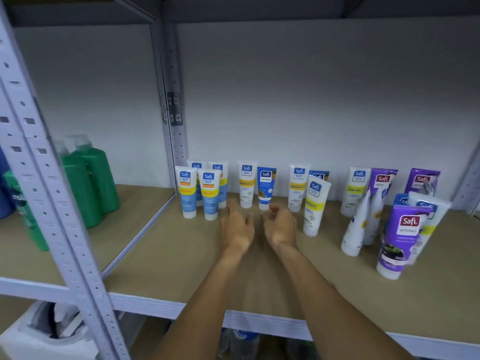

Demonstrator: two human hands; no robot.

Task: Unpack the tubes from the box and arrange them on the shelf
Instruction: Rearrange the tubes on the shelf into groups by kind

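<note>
Several Safi tubes stand cap-down on the brown shelf board (181,255). A cluster of blue-and-white tubes (207,193) stands at the left, a white tube (246,187) and a blue tube (265,188) in the middle, more white tubes (314,207) to their right. Purple tubes (400,240) and leaning white ones (355,229) crowd the right end. My left hand (235,229) hovers over the board in front of the middle tubes, fingers relaxed, holding nothing. My right hand (280,226) is beside it with loosely curled, empty fingers. No box is in view.
Green bottles (88,183) stand on the neighbouring shelf bay to the left, behind a perforated grey upright (52,193). A second upright (176,120) divides the bays at the back. White foam packing (46,333) lies below left. The shelf's white front rail (259,320) runs across.
</note>
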